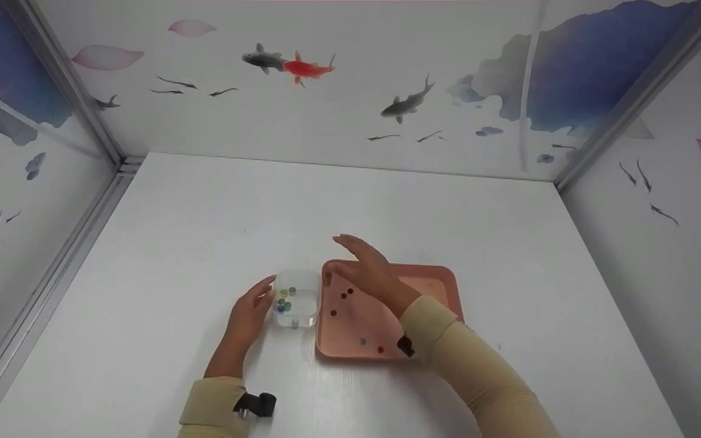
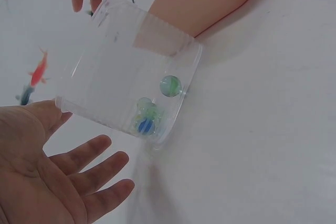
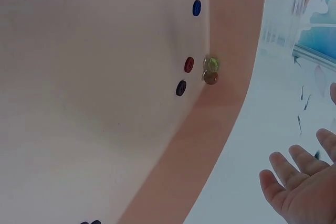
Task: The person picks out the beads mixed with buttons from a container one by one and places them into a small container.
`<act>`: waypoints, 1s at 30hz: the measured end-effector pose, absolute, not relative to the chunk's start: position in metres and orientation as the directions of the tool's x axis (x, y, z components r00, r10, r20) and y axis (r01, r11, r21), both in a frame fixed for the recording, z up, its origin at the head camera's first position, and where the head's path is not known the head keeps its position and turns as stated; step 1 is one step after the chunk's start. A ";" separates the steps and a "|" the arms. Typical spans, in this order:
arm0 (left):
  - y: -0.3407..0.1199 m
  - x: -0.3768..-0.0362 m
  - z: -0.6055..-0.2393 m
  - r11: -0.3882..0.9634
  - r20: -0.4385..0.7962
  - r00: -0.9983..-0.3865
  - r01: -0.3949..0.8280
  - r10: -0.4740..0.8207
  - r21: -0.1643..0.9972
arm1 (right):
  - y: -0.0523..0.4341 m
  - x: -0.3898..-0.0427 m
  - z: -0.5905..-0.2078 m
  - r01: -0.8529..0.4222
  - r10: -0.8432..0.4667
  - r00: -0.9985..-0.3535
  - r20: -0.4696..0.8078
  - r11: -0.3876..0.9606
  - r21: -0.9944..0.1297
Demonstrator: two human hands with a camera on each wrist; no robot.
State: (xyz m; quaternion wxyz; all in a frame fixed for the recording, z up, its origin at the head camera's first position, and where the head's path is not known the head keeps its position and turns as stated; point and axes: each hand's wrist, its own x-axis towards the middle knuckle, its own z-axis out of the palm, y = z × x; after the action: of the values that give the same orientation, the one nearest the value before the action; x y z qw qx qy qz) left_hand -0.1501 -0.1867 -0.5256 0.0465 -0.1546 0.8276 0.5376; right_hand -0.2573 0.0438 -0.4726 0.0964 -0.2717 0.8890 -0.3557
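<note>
A clear plastic container [image 1: 303, 280] stands left of a pink tray [image 1: 350, 327], with several glass marbles [image 2: 170, 86] at its bottom, one of them blue [image 2: 146, 126]. My left hand [image 1: 248, 319] touches the container's left side near the rim, its fingers spread and fairly straight. Over the tray's far left corner my right hand [image 1: 370, 271] reaches with fingers extended, holding nothing. In that corner, two marbles [image 3: 211, 64] lie against the tray wall. Close to them are a red button [image 3: 189, 65], a dark button [image 3: 181, 88] and a blue button [image 3: 197, 8].
Nearer the tray's front edge lie another red button [image 1: 381, 350] and a bluish piece [image 1: 363, 342]. My right forearm covers part of the tray's right side. A white table [image 1: 204, 207] bears everything, bounded by printed panels [image 1: 350, 91] with fish.
</note>
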 end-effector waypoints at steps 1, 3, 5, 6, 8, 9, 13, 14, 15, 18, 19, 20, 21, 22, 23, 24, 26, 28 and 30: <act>-0.187 -0.150 -0.525 0.375 -0.243 -0.948 -0.305 -0.206 0.876 | 0.044 -0.258 -0.473 -0.405 -0.547 -0.837 0.018 0.597 -0.693; -0.186 -0.150 -0.525 0.377 -0.243 -0.948 -0.307 -0.207 0.874 | 0.043 -0.258 -0.473 -0.383 -0.536 -0.844 0.008 0.593 -0.708; -0.186 -0.150 -0.525 0.380 -0.244 -0.947 -0.309 -0.209 0.872 | 0.043 -0.259 -0.474 -0.354 -0.523 -0.852 -0.006 0.586 -0.729; -0.186 -0.150 -0.525 0.380 -0.244 -0.947 -0.309 -0.210 0.872 | 0.042 -0.259 -0.475 -0.336 -0.515 -0.857 -0.017 0.584 -0.739; -0.187 -0.150 -0.525 0.382 -0.243 -0.947 -0.309 -0.211 0.871 | 0.042 -0.260 -0.476 -0.291 -0.496 -0.867 -0.043 0.576 -0.764; -0.187 -0.150 -0.525 0.382 -0.242 -0.947 -0.307 -0.211 0.871 | 0.042 -0.260 -0.477 -0.265 -0.486 -0.872 -0.059 0.569 -0.778; -0.187 -0.149 -0.526 0.377 -0.240 -0.948 -0.304 -0.207 0.875 | 0.042 -0.262 -0.479 -0.187 -0.459 -0.883 -0.098 0.537 -0.822; -0.188 -0.149 -0.526 0.375 -0.241 -0.948 -0.304 -0.206 0.876 | 0.042 -0.262 -0.479 -0.175 -0.454 -0.885 -0.103 0.529 -0.831; -0.188 -0.149 -0.526 0.371 -0.240 -0.949 -0.302 -0.205 0.878 | 0.042 -0.262 -0.480 -0.170 -0.454 -0.885 -0.103 0.520 -0.837; -0.188 -0.150 -0.526 0.362 -0.243 -0.949 -0.303 -0.203 0.881 | 0.043 -0.263 -0.481 -0.161 -0.451 -0.887 -0.102 0.507 -0.847; -0.188 -0.150 -0.526 0.362 -0.245 -0.948 -0.305 -0.203 0.881 | 0.043 -0.263 -0.481 -0.158 -0.451 -0.887 -0.102 0.502 -0.850; -0.188 -0.150 -0.526 0.362 -0.247 -0.947 -0.307 -0.203 0.880 | 0.043 -0.263 -0.482 -0.155 -0.452 -0.886 -0.102 0.496 -0.854; -0.188 -0.150 -0.526 0.363 -0.249 -0.947 -0.310 -0.204 0.879 | 0.043 -0.264 -0.483 -0.157 -0.455 -0.885 -0.099 0.491 -0.857; -0.188 -0.150 -0.526 0.364 -0.252 -0.946 -0.313 -0.205 0.877 | 0.044 -0.264 -0.483 -0.154 -0.456 -0.885 -0.100 0.488 -0.859; -0.188 -0.150 -0.526 0.367 -0.255 -0.945 -0.316 -0.206 0.875 | 0.044 -0.264 -0.483 -0.152 -0.456 -0.884 -0.102 0.487 -0.860; -0.188 -0.151 -0.526 0.368 -0.257 -0.944 -0.319 -0.207 0.873 | 0.044 -0.265 -0.484 -0.158 -0.460 -0.883 -0.098 0.487 -0.859; -0.188 -0.151 -0.526 0.368 -0.262 -0.942 -0.324 -0.210 0.871 | 0.045 -0.266 -0.485 -0.168 -0.466 -0.880 -0.092 0.488 -0.857; -0.188 -0.151 -0.526 0.371 -0.264 -0.941 -0.327 -0.211 0.869 | 0.045 -0.267 -0.486 -0.177 -0.468 -0.879 -0.088 0.493 -0.852; -0.188 -0.151 -0.526 0.370 -0.265 -0.941 -0.328 -0.212 0.869 | 0.045 -0.267 -0.486 -0.174 -0.466 -0.880 -0.092 0.497 -0.850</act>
State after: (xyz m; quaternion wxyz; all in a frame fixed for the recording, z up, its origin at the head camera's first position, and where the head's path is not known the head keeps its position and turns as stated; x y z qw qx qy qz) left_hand -0.1511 -0.1882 -0.5259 0.0539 -0.1634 0.8258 0.5371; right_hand -0.2671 0.0453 -0.4858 0.1570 -0.1882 0.8509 -0.4647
